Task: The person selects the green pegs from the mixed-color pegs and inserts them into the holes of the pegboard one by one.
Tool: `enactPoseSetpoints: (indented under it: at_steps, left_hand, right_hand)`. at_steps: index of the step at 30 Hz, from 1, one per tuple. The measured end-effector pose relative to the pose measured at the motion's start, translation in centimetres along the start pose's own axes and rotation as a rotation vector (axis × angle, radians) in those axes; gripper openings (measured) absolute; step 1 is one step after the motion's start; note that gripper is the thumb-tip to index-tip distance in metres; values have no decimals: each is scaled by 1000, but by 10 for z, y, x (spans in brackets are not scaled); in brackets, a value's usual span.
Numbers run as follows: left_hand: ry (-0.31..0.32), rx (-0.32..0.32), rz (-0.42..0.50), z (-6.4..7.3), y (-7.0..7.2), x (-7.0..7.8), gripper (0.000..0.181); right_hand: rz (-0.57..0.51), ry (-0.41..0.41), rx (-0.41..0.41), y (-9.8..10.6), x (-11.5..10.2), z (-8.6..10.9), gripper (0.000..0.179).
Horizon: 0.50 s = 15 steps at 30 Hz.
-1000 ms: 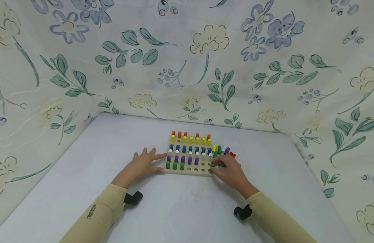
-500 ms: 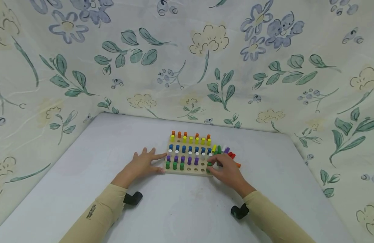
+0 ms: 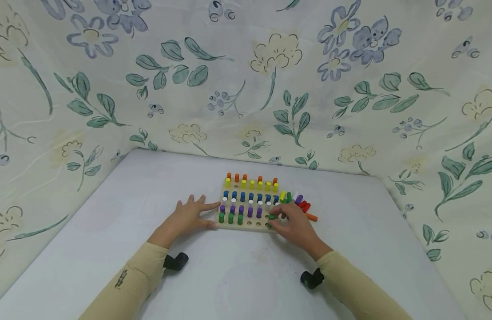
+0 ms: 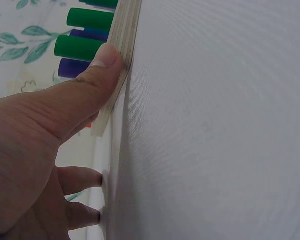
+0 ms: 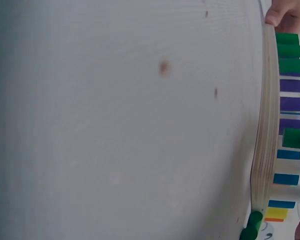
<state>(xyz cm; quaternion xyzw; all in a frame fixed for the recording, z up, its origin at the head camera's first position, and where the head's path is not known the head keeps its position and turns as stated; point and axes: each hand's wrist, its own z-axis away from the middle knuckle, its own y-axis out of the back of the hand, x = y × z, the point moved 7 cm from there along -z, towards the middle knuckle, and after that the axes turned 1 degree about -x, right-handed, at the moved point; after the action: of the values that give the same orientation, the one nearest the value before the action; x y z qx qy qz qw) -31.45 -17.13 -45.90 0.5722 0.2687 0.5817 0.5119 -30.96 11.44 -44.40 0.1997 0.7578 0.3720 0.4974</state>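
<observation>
A wooden pegboard [image 3: 246, 228] holds rows of short orange, yellow, blue, white, purple and green pegs. My right hand [image 3: 297, 226] pinches a green peg [image 3: 271, 217] between thumb and fingers, over the right end of the front row. In the right wrist view this green peg [image 5: 296, 138] stands out beyond the board's face, with the fingertips at the frame edge. Three green pegs [image 3: 231, 218] stand at the left of that row, with open holes beside them. My left hand [image 3: 189, 218] is spread at the board's left side, its thumb [image 4: 106, 57] touching the front corner.
Loose pegs lie right of the board, among them red [image 3: 306, 207], orange [image 3: 311, 217], purple [image 3: 299, 199] and yellow [image 3: 282, 196] ones. The white table [image 3: 238, 275] ends at a floral cloth backdrop [image 3: 230, 98]. Black wrist devices sit on both forearms.
My right hand has moved a little left along the front row with the green peg, from the board's right edge inward. The left hand stays in place.
</observation>
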Motion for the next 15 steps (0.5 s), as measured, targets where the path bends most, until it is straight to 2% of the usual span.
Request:
enactPoseSetpoints:
  at_steps: [15]
  left_hand:
    - [16, -5, -6, -1, -2, -2, 80]
  right_hand:
    - [30, 46, -14, -9, -13, -6, 20]
